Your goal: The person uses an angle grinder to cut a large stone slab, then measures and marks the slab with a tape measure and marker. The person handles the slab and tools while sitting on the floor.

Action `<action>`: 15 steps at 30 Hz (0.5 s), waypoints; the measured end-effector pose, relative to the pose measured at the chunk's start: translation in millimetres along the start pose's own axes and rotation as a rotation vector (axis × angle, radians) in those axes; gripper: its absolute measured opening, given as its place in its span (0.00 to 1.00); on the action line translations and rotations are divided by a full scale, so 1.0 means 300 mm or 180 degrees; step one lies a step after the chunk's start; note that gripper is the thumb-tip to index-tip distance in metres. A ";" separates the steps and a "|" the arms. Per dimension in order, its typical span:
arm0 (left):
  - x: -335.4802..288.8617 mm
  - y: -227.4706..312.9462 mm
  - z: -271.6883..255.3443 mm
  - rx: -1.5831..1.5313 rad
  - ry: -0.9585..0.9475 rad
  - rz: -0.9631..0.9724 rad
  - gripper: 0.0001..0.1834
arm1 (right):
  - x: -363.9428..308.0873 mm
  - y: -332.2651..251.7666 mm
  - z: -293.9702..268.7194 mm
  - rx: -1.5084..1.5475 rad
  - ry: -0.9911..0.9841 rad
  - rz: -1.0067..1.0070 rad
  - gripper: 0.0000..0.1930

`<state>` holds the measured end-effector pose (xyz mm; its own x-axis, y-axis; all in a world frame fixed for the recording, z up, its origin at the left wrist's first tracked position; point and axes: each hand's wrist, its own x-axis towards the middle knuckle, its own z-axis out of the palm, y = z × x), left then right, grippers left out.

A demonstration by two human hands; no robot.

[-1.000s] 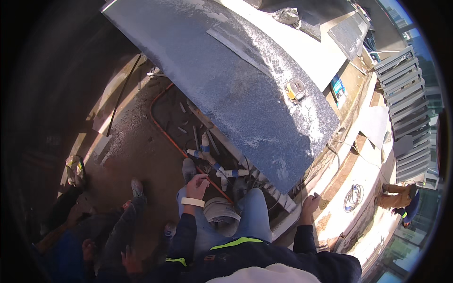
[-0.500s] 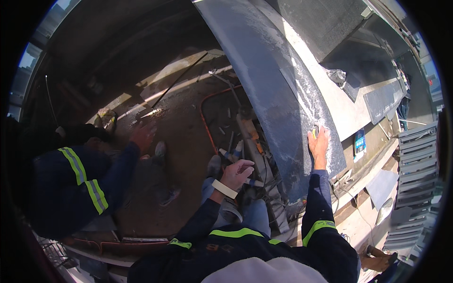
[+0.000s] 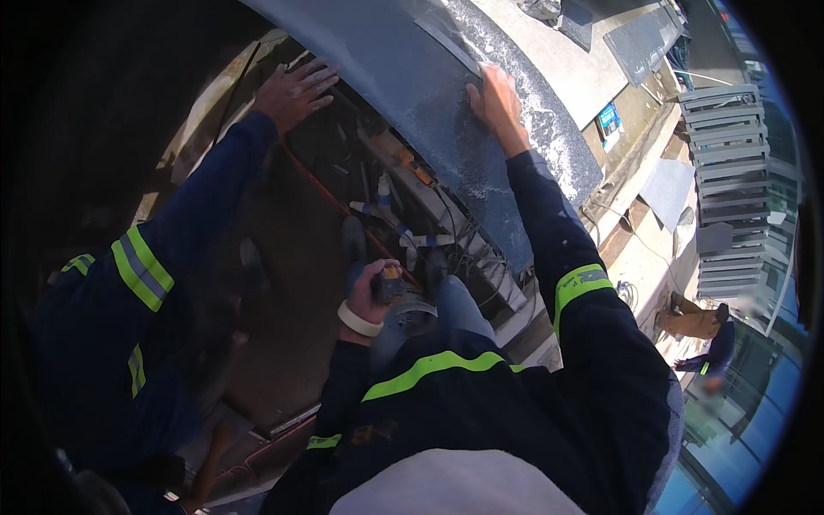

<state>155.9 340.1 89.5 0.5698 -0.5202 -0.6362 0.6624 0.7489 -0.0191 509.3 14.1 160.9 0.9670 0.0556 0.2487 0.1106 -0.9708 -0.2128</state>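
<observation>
My left hand [image 3: 367,292] is closed around a black and yellow tape measure [image 3: 389,283], held low above my knees. Out ahead, my right hand [image 3: 496,107] is at the near end of a flat grey strip [image 3: 446,45], its fingers bent onto it. That strip lies on a long, curved dark slab [image 3: 455,120], whose right side is streaked with white dust. The fingertips partly hide the strip's end. A co-worker's hand [image 3: 296,94], fingers spread, is by the slab's left edge.
Below the slab are blue-and-white tubes [image 3: 382,210], an orange tool [image 3: 416,167] and loose cables. An orange hose [image 3: 313,180] crosses the floor. To the right are a blue-and-white packet [image 3: 610,124], a grey sheet [image 3: 668,193] and a slatted grey rack [image 3: 730,189]. Another person [image 3: 712,343] stands beyond.
The tape measure has passed from my right hand to my left. My right hand has moved forward to the strip. The co-worker's arm has reached toward the slab, and the view has shifted.
</observation>
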 end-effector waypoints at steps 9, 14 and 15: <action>-0.082 -0.085 0.147 0.0749 0.0299 0.0111 0.19 | -0.151 0.213 0.101 0.0692 -0.0716 0.1291 0.19; -0.173 -0.232 0.220 0.0719 0.0051 0.0127 0.19 | -0.638 0.034 -0.170 0.4187 -0.1460 0.2058 0.13; -0.192 -0.282 0.270 0.0696 0.0120 0.0137 0.18 | -0.761 0.009 -0.244 0.4853 -0.1527 0.2054 0.13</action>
<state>106.4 273.5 190.4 0.5839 -0.4709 -0.6613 0.7299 0.6612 0.1736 271.9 -18.3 172.7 0.8849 0.1111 -0.4524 -0.4658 0.2007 -0.8618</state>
